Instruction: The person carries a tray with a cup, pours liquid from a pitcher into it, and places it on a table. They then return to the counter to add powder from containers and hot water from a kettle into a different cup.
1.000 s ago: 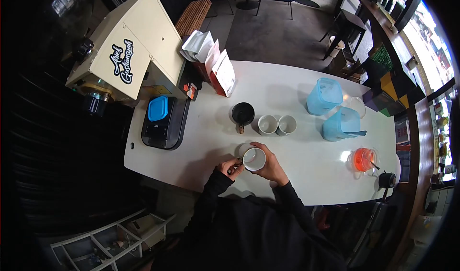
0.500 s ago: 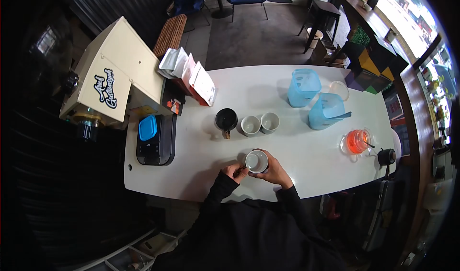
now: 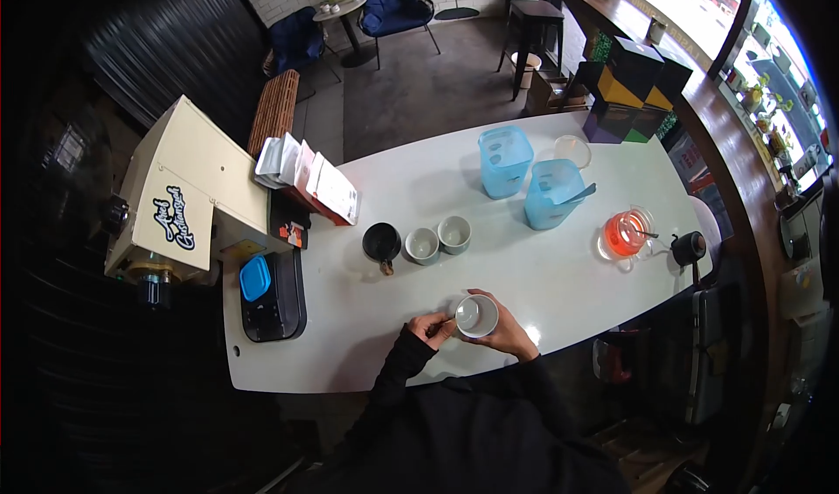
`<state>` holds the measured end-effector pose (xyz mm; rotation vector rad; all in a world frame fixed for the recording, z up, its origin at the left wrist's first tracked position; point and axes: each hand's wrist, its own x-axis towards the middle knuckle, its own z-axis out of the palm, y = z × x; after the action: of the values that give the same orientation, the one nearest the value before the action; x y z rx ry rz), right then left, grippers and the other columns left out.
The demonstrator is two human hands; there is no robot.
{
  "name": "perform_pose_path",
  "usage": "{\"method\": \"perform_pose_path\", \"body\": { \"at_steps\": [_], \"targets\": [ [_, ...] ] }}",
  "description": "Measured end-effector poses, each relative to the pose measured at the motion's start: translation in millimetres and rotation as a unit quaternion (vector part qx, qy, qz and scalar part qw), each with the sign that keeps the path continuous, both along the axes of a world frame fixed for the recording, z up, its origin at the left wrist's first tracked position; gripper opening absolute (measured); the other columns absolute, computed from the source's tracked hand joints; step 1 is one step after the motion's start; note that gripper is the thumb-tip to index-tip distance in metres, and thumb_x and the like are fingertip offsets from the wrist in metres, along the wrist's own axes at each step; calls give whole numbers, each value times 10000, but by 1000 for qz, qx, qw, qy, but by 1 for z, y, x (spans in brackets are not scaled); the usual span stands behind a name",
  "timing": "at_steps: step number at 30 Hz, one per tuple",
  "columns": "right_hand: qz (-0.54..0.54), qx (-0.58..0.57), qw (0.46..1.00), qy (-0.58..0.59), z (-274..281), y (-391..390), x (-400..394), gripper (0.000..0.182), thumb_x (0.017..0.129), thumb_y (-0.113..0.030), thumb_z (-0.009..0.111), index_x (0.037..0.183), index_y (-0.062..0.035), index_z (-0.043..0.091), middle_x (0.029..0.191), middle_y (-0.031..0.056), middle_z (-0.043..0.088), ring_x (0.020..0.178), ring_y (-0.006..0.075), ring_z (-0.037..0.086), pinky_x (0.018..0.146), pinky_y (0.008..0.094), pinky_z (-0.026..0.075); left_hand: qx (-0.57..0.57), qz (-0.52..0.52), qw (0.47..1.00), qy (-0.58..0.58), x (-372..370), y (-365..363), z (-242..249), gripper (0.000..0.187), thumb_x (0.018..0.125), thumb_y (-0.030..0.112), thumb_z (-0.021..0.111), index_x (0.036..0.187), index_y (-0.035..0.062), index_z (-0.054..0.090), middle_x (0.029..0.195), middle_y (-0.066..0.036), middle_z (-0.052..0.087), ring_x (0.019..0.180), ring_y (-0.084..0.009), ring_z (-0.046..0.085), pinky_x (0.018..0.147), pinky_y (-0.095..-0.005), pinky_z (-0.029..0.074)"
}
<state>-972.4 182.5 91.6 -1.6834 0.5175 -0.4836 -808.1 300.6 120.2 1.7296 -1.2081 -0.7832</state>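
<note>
A white cup (image 3: 477, 316) is held just above the near edge of the white table, its mouth facing up towards me. My right hand (image 3: 509, 332) wraps round its right side. At the cup's left side, my left hand (image 3: 430, 328) has its fingers closed against it; whether they grip a handle is hidden. Farther back stand two small pale cups, a left one (image 3: 422, 246) and a right one (image 3: 454, 234), side by side. Left of them is a black cup (image 3: 382, 242) with a brown handle pointing towards me.
Two blue plastic containers, one behind (image 3: 505, 163) and one in front (image 3: 554, 198), stand at the back right. A glass of red liquid (image 3: 626, 233) with a spoon is at the right. A cream-coloured machine (image 3: 188, 188), a black scale (image 3: 284, 306) and packets (image 3: 328, 188) occupy the left.
My view has shifted, so the table and its things appear turned and moved left. Both hands keep hold of the white cup, which looks slightly more tilted.
</note>
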Motion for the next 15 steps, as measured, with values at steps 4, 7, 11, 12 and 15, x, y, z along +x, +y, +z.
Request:
{"method": "perform_pose_path", "body": {
  "at_steps": [4, 7, 11, 12, 15],
  "targets": [
    [-60, 13, 998, -6, 8, 4, -22, 831, 643, -248, 828, 1298, -14, 374, 1213, 133, 516, 1124, 244, 522, 932, 349, 425, 36, -66, 996, 41, -17, -12, 5, 362, 861, 386, 615, 839, 25, 617, 532, -18, 471, 494, -75, 396, 472, -270, 328],
    [-131, 47, 990, 3, 14, 11, -52, 812, 650, -214, 818, 1298, -12, 372, 1185, 127, 529, 1101, 223, 528, 923, 335, 425, 37, -123, 987, 96, -40, -26, -2, 355, 868, 375, 613, 832, 22, 611, 533, 4, 460, 506, -53, 385, 471, -257, 315],
    [-230, 26, 973, -15, 11, 29, -106, 744, 660, -98, 762, 1292, -11, 377, 1147, 117, 548, 1089, 204, 532, 923, 310, 416, 42, -221, 962, 156, -80, -44, -21, 333, 882, 345, 607, 794, 24, 591, 542, 38, 418, 517, -30, 355, 470, -238, 288],
    [-260, 24, 965, -9, 12, 35, -121, 744, 660, -98, 762, 1292, -11, 377, 1147, 117, 548, 1089, 204, 532, 923, 310, 416, 46, -251, 954, 160, -93, -48, -21, 333, 882, 345, 607, 794, 24, 591, 542, 38, 418, 517, -30, 355, 470, -238, 288],
    [-338, 16, 941, 23, 18, 54, -167, 747, 658, -61, 762, 1296, -23, 374, 1149, 98, 549, 1106, 185, 521, 936, 305, 411, 63, -339, 921, 183, -136, -58, -10, 330, 911, 311, 574, 731, 39, 526, 575, 61, 379, 531, -24, 328, 488, -220, 282]
  ]
}}
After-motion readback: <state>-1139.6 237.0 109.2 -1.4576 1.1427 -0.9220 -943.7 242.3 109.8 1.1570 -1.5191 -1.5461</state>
